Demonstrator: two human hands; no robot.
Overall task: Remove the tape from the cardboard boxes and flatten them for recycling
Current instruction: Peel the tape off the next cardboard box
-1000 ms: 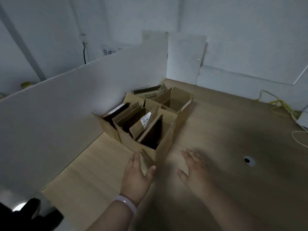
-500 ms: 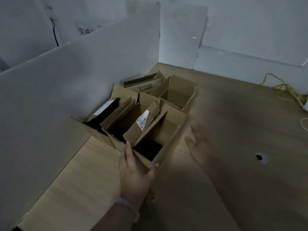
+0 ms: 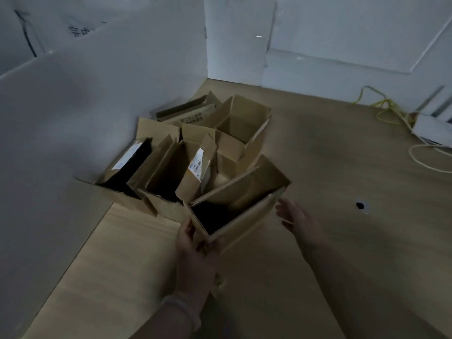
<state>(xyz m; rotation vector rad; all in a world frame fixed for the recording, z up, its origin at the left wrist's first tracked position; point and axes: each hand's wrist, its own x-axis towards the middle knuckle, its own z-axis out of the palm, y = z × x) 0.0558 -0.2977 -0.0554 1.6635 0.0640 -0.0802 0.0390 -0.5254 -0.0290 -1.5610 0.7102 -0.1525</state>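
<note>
Holding box (image 3: 244, 225), left hand (image 3: 193, 255), interior apparently shadowed

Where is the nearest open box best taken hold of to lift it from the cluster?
Probably by its two short end walls, coming from the near side: the nearest open box stands open-topped, with other boxes crowding its far side. The left hand grips the near corner; the right hand is open beside the opposite end.

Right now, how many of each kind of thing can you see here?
Cardboard boxes: 5, roughly; they overlap
Cables: 2, yellow and cream
White power block: 1
Hands: 2, left hand gripping the nearest box, right hand open
Total: 10
</note>
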